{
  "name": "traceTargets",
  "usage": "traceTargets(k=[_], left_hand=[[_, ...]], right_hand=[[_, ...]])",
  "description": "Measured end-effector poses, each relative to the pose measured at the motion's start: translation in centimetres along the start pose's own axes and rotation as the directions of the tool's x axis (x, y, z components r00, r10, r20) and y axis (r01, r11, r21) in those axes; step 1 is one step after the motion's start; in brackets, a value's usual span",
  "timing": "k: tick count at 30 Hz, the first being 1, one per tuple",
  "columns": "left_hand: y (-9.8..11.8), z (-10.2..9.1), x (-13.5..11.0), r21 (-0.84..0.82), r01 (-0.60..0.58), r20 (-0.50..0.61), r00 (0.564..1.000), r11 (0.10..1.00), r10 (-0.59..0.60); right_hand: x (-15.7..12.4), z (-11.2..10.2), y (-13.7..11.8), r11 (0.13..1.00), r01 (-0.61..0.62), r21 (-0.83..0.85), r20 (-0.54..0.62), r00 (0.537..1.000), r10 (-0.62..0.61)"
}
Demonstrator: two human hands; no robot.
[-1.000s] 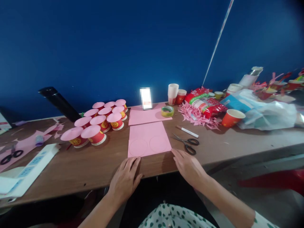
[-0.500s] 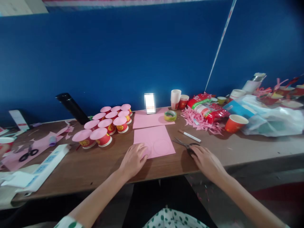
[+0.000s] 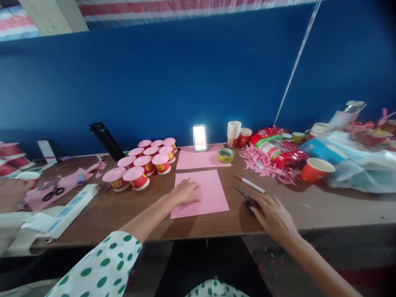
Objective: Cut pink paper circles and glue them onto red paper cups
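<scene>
My left hand point(image 3: 186, 192) rests on a pink paper sheet point(image 3: 212, 185) with its fingers bent and closed at the surface. Under the fingertips a faint rounded pink edge shows; whether it is a separate piece I cannot tell. Part of a drawn circle is visible near the sheet's right side. To the right, my right hand point(image 3: 275, 211) is closed around the handles of black-handled scissors point(image 3: 248, 201), whose blades point away to the left on the table. A white marker point(image 3: 253, 185) lies just beyond them.
Red cups topped with pink discs point(image 3: 136, 175) stand left of the paper. Behind it are another pink sheet point(image 3: 198, 160), a tape roll point(image 3: 225, 155) and a bright phone-like screen point(image 3: 199, 138). A power strip point(image 3: 72, 210) and a co-worker's blurred hand point(image 3: 14, 194) are at left; an orange cup point(image 3: 316, 170) is at right.
My left hand has moved farther onto the pink sheet, and the sheet has turned slightly. The right hand stays at the scissors. The view has shifted left, showing a co-worker's hand.
</scene>
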State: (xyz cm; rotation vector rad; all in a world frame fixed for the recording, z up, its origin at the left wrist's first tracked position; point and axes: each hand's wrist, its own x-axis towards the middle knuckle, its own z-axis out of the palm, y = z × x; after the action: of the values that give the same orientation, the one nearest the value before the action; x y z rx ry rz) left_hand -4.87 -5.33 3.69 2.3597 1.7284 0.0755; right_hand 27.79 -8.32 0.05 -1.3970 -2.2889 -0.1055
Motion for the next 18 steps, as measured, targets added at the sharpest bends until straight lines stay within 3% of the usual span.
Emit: traceTargets(k=[7, 12, 15, 18], left_hand=[[-0.3, 0.1, 1.1, -0.055, 0.039, 0.058, 0.998, 0.998, -0.036], [0.0, -0.3, 1.4, -0.100, 0.029, 0.096, 0.995, 0.995, -0.020], [0.9, -1.6, 1.7, -0.145, 0.007, 0.122, 0.993, 0.989, 0.011], [2.5, -4.1, 1.9, -0.178, -0.020, 0.104, 0.994, 0.984, 0.039]], right_hand=[[-0.5, 0.4, 0.6, 0.996, -0.079, 0.034, 0.059, 0.995, 0.077], [-0.1, 0.0, 1.1, 0.996, -0.053, 0.069, 0.125, 0.991, 0.044], [0.3, -0.3, 1.4, 0.995, -0.028, 0.097, 0.162, 0.987, 0.012], [0.6, -0.6, 1.5, 0.997, -0.026, 0.069, 0.187, 0.982, 0.012]])
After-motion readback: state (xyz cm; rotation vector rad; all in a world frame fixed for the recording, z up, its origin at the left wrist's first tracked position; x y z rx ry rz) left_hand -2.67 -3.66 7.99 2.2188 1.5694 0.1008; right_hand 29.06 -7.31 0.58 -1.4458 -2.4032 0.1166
